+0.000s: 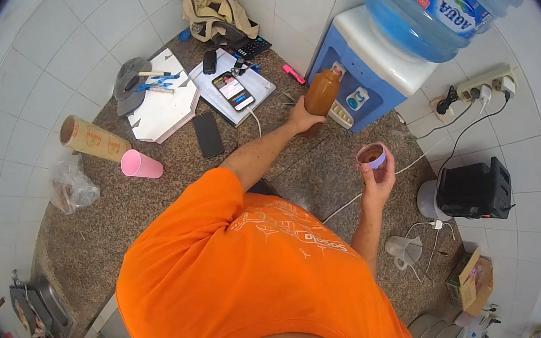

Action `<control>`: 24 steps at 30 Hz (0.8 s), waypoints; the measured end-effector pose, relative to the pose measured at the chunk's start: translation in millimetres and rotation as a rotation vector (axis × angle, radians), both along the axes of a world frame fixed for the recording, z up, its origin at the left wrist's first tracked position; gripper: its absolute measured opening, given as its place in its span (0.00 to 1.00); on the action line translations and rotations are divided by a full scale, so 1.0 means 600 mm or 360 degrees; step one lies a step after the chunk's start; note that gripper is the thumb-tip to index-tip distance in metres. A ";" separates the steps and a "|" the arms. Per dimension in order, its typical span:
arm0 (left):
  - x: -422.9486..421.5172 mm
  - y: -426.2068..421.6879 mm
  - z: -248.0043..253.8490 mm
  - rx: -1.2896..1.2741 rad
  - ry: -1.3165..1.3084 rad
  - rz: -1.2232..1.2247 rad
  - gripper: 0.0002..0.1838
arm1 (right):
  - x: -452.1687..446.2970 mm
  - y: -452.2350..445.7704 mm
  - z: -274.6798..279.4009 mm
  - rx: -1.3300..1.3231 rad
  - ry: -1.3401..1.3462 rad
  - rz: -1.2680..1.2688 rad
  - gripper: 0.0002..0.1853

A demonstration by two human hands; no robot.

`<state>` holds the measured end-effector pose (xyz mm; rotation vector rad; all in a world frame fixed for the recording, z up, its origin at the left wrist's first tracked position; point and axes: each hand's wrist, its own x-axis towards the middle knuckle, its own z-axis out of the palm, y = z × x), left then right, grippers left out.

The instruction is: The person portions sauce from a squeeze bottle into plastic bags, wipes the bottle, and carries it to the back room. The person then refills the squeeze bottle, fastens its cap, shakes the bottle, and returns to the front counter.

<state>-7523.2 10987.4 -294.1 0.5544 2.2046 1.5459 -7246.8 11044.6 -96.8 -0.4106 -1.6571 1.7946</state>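
My left hand [306, 118] is wrapped round the lower part of a brown plastic bottle [323, 87], which stands upright in front of the blue and white water dispenser [364, 66]. The bottle's top is close to the dispenser's tap; whether they touch I cannot tell. Its contents look brown. To the right, my right hand [381, 172] grips a small purple cup [371, 156] by its side, its mouth facing up. Something brown shows inside the cup. The dispenser's second tap [357, 98] is just right of the bottle.
A phone [233, 91] with a lit screen lies on papers, beside a dark phone [208, 135]. At left are a pink cup [142, 164], a cardboard roll [95, 138] and a plastic bag [74, 185]. A black device [477, 189], cables and a clear jug [402, 251] stand at right.
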 end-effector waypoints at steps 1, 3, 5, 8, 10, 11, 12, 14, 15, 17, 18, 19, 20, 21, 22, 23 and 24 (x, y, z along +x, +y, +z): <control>0.003 0.006 -0.004 -0.0012 -0.0010 0.0025 0.52 | -0.001 0.000 0.003 -0.0017 -0.0013 -0.0008 0.32; 0.010 0.014 -0.002 -0.0021 -0.0029 0.0071 0.52 | -0.005 0.002 0.005 0.0007 0.0008 -0.0005 0.32; 0.029 0.012 0.003 -0.0020 -0.0056 0.0111 0.52 | -0.009 0.001 -0.005 0.0085 0.0071 0.0017 0.33; 0.056 0.005 -0.002 0.0088 -0.0017 0.0215 0.51 | -0.013 -0.002 -0.007 0.0124 0.0071 0.0046 0.34; 0.079 -0.015 0.021 0.0123 -0.0022 0.0208 0.50 | -0.014 0.004 -0.005 0.0159 -0.0045 0.0046 0.34; 0.088 -0.025 0.028 0.0138 -0.0027 0.0200 0.50 | -0.015 0.008 -0.003 0.0174 -0.0106 0.0042 0.34; 0.097 -0.035 0.023 0.0172 0.0031 0.0157 0.51 | -0.019 0.012 0.000 0.0313 -0.0201 0.0022 0.34; 0.109 -0.057 0.013 0.0239 0.0142 0.0066 0.52 | -0.038 0.027 0.010 0.0585 -0.0399 -0.0019 0.33; 0.115 -0.065 0.007 0.0262 0.0171 0.0006 0.53 | -0.049 0.034 0.011 0.0746 -0.0422 0.0011 0.33; 0.128 -0.082 -0.006 0.0305 0.0221 -0.0116 0.54 | -0.080 0.050 0.009 0.1063 -0.0475 0.0079 0.33; 0.137 -0.090 -0.013 0.0316 0.0229 -0.0160 0.54 | -0.091 0.055 0.006 0.1220 -0.0504 0.0119 0.33; 0.144 -0.096 -0.019 0.0330 0.0241 -0.0200 0.54 | -0.099 0.057 0.005 0.1367 -0.0622 0.0205 0.33; 0.147 -0.099 -0.024 0.0348 0.0255 -0.0237 0.55 | -0.109 0.059 0.005 0.1516 -0.0736 0.0297 0.33; 0.152 -0.103 -0.026 0.0366 0.0263 -0.0240 0.55 | -0.118 0.059 0.005 0.1663 -0.0849 0.0397 0.33; 0.158 -0.108 -0.029 0.0383 0.0267 -0.0239 0.55 | -0.124 0.057 0.005 0.1739 -0.0856 0.0420 0.33; 0.162 -0.113 -0.032 0.0400 0.0271 -0.0233 0.54 | -0.131 0.054 0.006 0.1818 -0.0861 0.0449 0.33; 0.162 -0.116 -0.032 0.0387 0.0254 -0.0240 0.55 | -0.139 0.052 0.009 0.1897 -0.0861 0.0482 0.33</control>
